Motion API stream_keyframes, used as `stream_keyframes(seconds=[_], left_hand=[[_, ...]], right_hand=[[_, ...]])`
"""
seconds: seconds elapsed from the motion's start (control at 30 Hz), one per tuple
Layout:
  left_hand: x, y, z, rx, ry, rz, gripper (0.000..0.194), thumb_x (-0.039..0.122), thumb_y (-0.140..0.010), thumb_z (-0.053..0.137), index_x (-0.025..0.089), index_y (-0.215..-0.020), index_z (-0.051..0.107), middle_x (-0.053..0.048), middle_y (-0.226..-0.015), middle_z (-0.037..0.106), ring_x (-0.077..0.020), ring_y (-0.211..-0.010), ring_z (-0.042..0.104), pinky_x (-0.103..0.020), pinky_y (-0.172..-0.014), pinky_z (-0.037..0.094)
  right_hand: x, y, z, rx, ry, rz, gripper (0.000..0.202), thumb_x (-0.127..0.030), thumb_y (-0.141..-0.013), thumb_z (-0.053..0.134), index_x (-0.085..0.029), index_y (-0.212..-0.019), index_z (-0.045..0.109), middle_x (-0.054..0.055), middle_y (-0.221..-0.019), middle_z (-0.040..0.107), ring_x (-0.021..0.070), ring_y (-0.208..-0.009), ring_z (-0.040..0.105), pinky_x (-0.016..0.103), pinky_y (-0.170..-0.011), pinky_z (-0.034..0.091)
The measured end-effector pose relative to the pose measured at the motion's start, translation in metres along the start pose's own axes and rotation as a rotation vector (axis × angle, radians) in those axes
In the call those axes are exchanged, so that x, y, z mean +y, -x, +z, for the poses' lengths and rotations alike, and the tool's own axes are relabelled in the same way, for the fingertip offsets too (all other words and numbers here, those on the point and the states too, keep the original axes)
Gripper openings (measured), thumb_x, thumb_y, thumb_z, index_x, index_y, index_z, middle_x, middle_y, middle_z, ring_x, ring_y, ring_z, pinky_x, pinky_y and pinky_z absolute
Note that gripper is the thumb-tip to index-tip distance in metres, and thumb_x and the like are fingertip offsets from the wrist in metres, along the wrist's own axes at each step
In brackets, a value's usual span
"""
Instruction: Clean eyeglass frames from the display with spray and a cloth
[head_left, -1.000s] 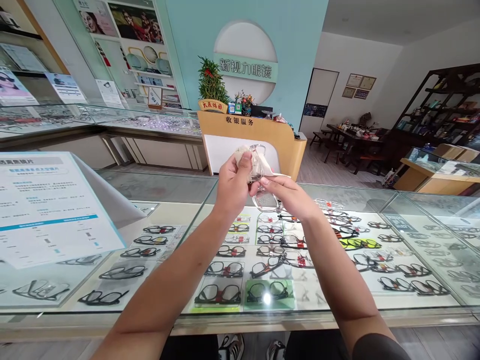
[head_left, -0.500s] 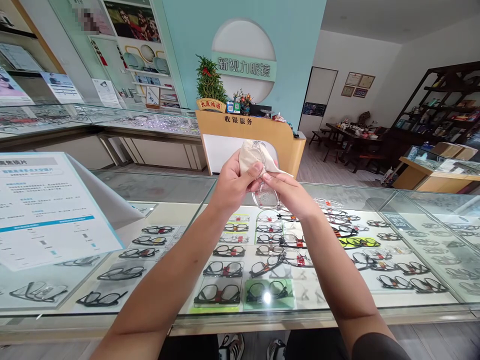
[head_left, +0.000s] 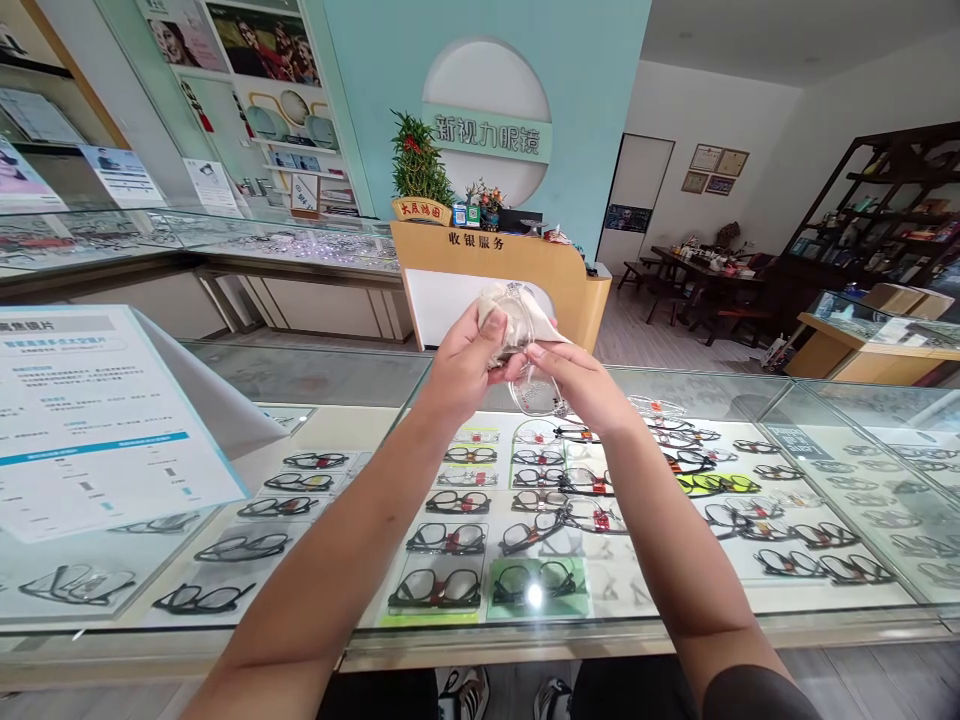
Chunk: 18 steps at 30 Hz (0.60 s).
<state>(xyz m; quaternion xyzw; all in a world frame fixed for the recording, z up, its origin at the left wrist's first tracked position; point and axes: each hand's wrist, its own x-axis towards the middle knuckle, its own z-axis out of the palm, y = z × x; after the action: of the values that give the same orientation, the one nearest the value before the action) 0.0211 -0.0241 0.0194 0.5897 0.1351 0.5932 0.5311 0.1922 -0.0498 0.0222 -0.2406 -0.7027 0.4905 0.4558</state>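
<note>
Above the glass counter, both hands hold a pair of clear-framed eyeglasses (head_left: 537, 397) turned on end, one lens above the other. My left hand (head_left: 469, 352) is closed on a cream cloth (head_left: 555, 322) and the upper lens, its thumb on the lens face. The cloth lies behind that lens and spreads to the right. My right hand (head_left: 583, 378) pinches the eyeglasses near their middle, between thumb and fingers. Below the fingers the lower lens hangs free, with small spots visible on it. The fingertips behind the cloth are hidden.
Under me is a glass display counter (head_left: 637, 640) with rows of eyeglasses inside. A white printed sign (head_left: 112, 420) stands on it at left. Beyond are a wooden cashier desk (head_left: 495, 255) with a plant, and a dark table (head_left: 712, 268) at right.
My left thumb has shifted up and left, off the middle of the eyeglasses onto the upper lens. More of that lens shows against the cloth. My right hand stays nearly in place.
</note>
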Motion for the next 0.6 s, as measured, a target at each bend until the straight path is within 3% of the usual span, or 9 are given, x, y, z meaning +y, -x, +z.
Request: stream_keyframes(seconds=[0.07,0.17,0.23,0.4,0.6], left_hand=[[0.002,0.0,-0.003,-0.067,-0.011,-0.012,0.046,0.054,-0.089,0.09,0.022,-0.115,0.069,0.001,-0.078,0.072,-0.0072,-0.052,0.051,-0.024,-0.055,0.05],[0.002,-0.001,-0.001,0.004,-0.038,0.041,0.045,0.051,-0.085,0.094,0.022,-0.107,0.068,0.002,-0.078,0.073,-0.0047,-0.046,0.044,-0.022,-0.047,0.04],[0.003,0.0,0.002,0.078,-0.052,0.072,0.043,0.054,-0.087,0.092,0.021,-0.098,0.066,0.002,-0.077,0.074,-0.0037,-0.041,0.041,-0.022,-0.042,0.034],[0.004,0.001,0.009,0.2,-0.064,0.077,0.052,0.072,-0.09,0.081,0.023,-0.087,0.064,0.003,-0.067,0.072,-0.0055,-0.034,0.036,-0.026,-0.037,0.035],[0.008,-0.002,0.008,0.179,-0.035,-0.019,0.056,0.077,-0.091,0.075,0.022,-0.091,0.067,0.004,-0.059,0.064,-0.0065,-0.035,0.035,-0.026,-0.04,0.035]], right_hand=[[0.002,-0.001,-0.001,0.002,-0.019,-0.006,0.045,-0.061,-0.106,0.063,-0.023,-0.095,0.085,0.003,-0.097,0.077,0.0196,-0.098,0.068,0.035,-0.106,0.051],[0.004,-0.003,0.002,-0.015,0.018,-0.035,0.048,-0.065,-0.104,0.063,-0.023,-0.095,0.086,0.004,-0.099,0.078,0.0214,-0.102,0.069,0.036,-0.108,0.051],[0.005,-0.003,0.006,-0.023,0.072,-0.025,0.052,-0.068,-0.103,0.062,-0.023,-0.096,0.086,0.004,-0.098,0.078,0.0226,-0.104,0.069,0.037,-0.11,0.05],[0.003,-0.002,0.012,-0.046,0.131,-0.007,0.053,-0.069,-0.104,0.06,-0.023,-0.097,0.085,0.004,-0.102,0.077,0.0216,-0.102,0.066,0.036,-0.108,0.049],[-0.002,-0.003,0.012,-0.012,0.059,-0.032,0.05,-0.068,-0.104,0.062,-0.024,-0.095,0.085,0.004,-0.102,0.08,0.0226,-0.105,0.07,0.039,-0.112,0.05]])
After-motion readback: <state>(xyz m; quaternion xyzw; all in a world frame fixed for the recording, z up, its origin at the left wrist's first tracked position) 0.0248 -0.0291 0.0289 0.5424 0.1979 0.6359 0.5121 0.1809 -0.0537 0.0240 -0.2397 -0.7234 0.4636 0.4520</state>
